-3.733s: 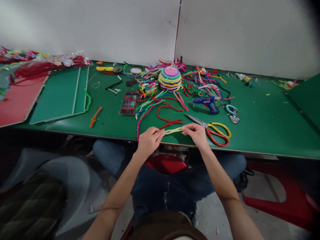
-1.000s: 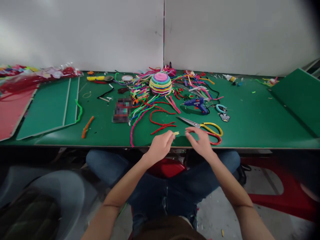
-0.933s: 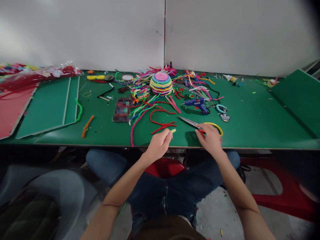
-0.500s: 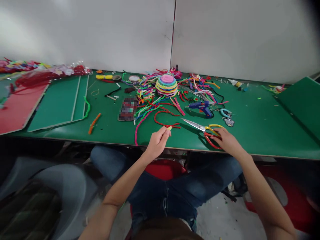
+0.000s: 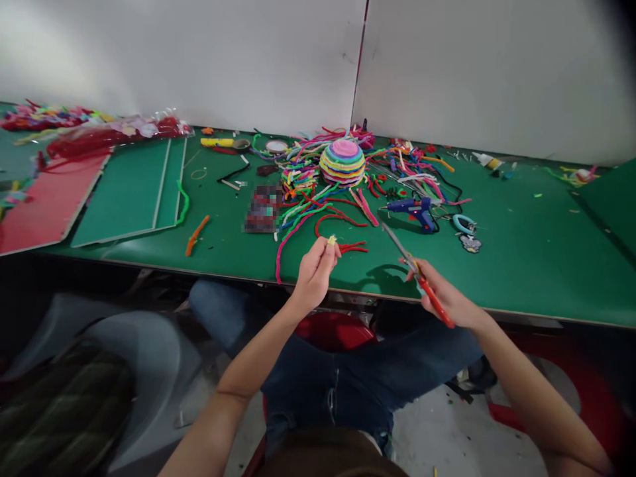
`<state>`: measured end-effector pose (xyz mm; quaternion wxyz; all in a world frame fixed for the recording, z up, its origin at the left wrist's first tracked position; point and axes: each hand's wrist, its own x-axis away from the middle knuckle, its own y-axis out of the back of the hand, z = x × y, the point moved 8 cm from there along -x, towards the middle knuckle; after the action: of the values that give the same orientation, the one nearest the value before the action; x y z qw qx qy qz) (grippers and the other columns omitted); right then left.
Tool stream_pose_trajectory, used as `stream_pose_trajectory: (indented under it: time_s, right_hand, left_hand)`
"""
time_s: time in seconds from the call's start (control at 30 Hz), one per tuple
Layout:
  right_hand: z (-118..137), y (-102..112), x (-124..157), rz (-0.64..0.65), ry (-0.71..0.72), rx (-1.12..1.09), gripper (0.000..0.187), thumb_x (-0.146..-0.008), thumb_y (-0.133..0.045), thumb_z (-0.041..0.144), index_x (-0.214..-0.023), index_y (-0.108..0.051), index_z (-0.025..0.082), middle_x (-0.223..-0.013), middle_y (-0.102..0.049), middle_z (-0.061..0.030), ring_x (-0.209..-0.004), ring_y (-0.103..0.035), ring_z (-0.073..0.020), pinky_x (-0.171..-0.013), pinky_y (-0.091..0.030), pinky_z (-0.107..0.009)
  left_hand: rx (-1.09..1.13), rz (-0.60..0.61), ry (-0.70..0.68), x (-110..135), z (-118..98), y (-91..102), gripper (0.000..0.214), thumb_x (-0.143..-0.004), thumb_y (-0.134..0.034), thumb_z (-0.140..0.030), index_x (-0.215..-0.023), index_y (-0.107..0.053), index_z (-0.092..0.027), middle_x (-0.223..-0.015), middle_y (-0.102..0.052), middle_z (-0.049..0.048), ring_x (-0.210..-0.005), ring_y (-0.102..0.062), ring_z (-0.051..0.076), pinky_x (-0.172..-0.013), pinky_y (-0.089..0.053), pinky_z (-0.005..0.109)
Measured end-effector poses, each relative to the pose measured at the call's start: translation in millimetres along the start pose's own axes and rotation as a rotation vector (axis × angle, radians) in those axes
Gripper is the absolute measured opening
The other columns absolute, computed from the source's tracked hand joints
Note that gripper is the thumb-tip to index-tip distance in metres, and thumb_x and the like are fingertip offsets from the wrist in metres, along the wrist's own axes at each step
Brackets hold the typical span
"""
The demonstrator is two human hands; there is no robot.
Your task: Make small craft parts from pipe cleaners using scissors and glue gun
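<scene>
Over the front of the green table, my left hand is closed, pinching a small pale yellow piece between thumb and finger. What the piece is made of is too small to tell, though it looks fuzzy. Red pipe cleaners lie just beyond that hand. My right hand grips a pair of scissors with red and yellow handles, lifted off the table and turned on edge. The blades point away and to the left. A striped rainbow dome of wound pipe cleaners sits further back.
Several loose pipe cleaners spread around the dome. A blue glue gun and light-blue pliers lie to the right. A pixelated dark object is left of centre. Green boards lie at left, and a white partition stands behind.
My right hand has raised the scissors from the tabletop and turned them on edge. My left hand still pinches the yellow piece, now tipped more upright. The view has shifted slightly.
</scene>
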<state>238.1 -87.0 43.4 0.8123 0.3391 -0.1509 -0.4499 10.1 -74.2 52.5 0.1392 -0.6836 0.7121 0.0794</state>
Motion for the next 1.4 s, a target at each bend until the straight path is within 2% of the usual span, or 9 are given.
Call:
stream_pose_trajectory:
  time_s: [0.17, 0.43, 0.67, 0.87, 1.03, 1.1, 1.2, 1.3, 1.4]
  right_hand:
    - [9.6, -5.6, -5.4, -0.064, 0.001, 0.171, 0.064, -0.073, -0.059, 0.051, -0.125, -0.042, 0.017, -0.09, -0.059, -0.0074, -0.065, -0.052, -0.0156, -0.064, -0.048, -0.031]
    - [20.2, -9.0, -3.7, -0.011, -0.04, 0.251, 0.071, -0.064, -0.069, 0.056, -0.119, -0.046, 0.016, -0.089, -0.059, -0.0076, -0.07, -0.053, -0.0177, -0.064, -0.045, -0.029]
    - [23.8, -9.2, -3.9, -0.025, -0.039, 0.235, 0.059, -0.069, -0.068, 0.049, -0.115, -0.049, 0.016, -0.083, -0.06, -0.0048, -0.063, -0.052, -0.0141, -0.06, -0.043, -0.026]
    - [26.4, -15.7, -5.6, 0.04, -0.036, 0.158, 0.042, -0.08, -0.057, 0.043, -0.113, -0.051, 0.017, -0.066, -0.06, -0.0004, -0.056, -0.05, -0.0132, -0.057, -0.041, -0.025]
    - [31.0, -16.8, -6.9, 0.047, 0.005, 0.182, 0.045, -0.077, -0.059, 0.045, -0.112, -0.051, 0.018, -0.068, -0.062, -0.0013, -0.056, -0.052, -0.0146, -0.055, -0.041, -0.025]
    - [32.5, -16.9, -7.5, 0.051, 0.016, 0.249, 0.042, -0.081, -0.055, 0.044, -0.112, -0.05, 0.017, -0.068, -0.063, -0.0026, -0.055, -0.053, -0.0149, -0.055, -0.04, -0.025]
    - [33.6, -17.8, -8.6, 0.047, 0.039, 0.461, 0.036, -0.083, -0.049, 0.049, -0.098, -0.053, 0.016, -0.064, -0.062, -0.0044, -0.051, -0.053, -0.0162, -0.051, -0.036, -0.026]
    - [31.9, -21.2, -9.2, 0.036, 0.06, 0.66, 0.037, -0.085, -0.041, 0.053, -0.083, -0.053, 0.018, -0.056, -0.059, -0.0043, -0.046, -0.053, -0.0172, -0.048, -0.03, -0.027]
    - [30.7, -27.6, -8.9, 0.062, 0.101, 0.739, 0.04, -0.086, -0.038, 0.054, -0.075, -0.052, 0.018, -0.05, -0.057, -0.004, -0.043, -0.053, -0.0169, -0.046, -0.025, -0.027]
  left_hand:
    - [-0.175, 0.015, -0.098, 5.1, -17.8, -1.5, 0.027, -0.094, -0.038, -0.035, -0.079, -0.052, -0.018, -0.051, -0.029, -0.0065, -0.043, -0.026, 0.005, -0.041, -0.021, 0.021]
    - [-0.292, 0.075, -0.199, 8.6, -28.5, -6.4, 0.022, -0.093, -0.039, -0.027, -0.086, -0.058, -0.017, -0.05, -0.032, -0.0068, -0.041, -0.029, 0.005, -0.041, -0.023, 0.019]
    - [-0.306, 0.043, -0.318, 8.6, -35.4, -5.8, 0.028, -0.092, -0.041, -0.021, -0.065, -0.045, -0.016, -0.057, -0.039, -0.0048, -0.043, -0.033, 0.003, -0.041, -0.025, 0.018]
    - [-0.309, 0.056, -0.264, 9.1, -30.6, -6.0, 0.026, -0.093, -0.04, -0.025, -0.074, -0.055, -0.016, -0.047, -0.032, -0.0068, -0.038, -0.028, 0.004, -0.039, -0.022, 0.019]
    - [-0.308, 0.072, -0.238, 8.4, -30.7, -5.9, 0.028, -0.093, -0.038, -0.029, -0.077, -0.057, -0.016, -0.048, -0.032, -0.0063, -0.039, -0.03, 0.005, -0.039, -0.024, 0.02]
    - [-0.312, 0.079, -0.239, 7.9, -31.9, -5.5, 0.029, -0.093, -0.038, -0.029, -0.077, -0.058, -0.016, -0.048, -0.032, -0.0061, -0.039, -0.03, 0.005, -0.039, -0.023, 0.019]
    - [-0.316, 0.117, -0.228, 7.2, -32.7, -6.6, 0.032, -0.093, -0.037, -0.031, -0.076, -0.059, -0.015, -0.051, -0.035, -0.005, -0.04, -0.031, 0.005, -0.04, -0.024, 0.02]
    - [-0.302, 0.17, -0.188, 6.6, -29.7, -9.5, 0.034, -0.093, -0.037, -0.032, -0.075, -0.059, -0.015, -0.052, -0.036, -0.0047, -0.041, -0.03, 0.005, -0.042, -0.025, 0.02]
    - [-0.281, 0.195, -0.154, 5.8, -25.0, -11.2, 0.033, -0.093, -0.038, -0.034, -0.075, -0.058, -0.015, -0.056, -0.042, -0.0029, -0.045, -0.033, 0.006, -0.044, -0.027, 0.02]
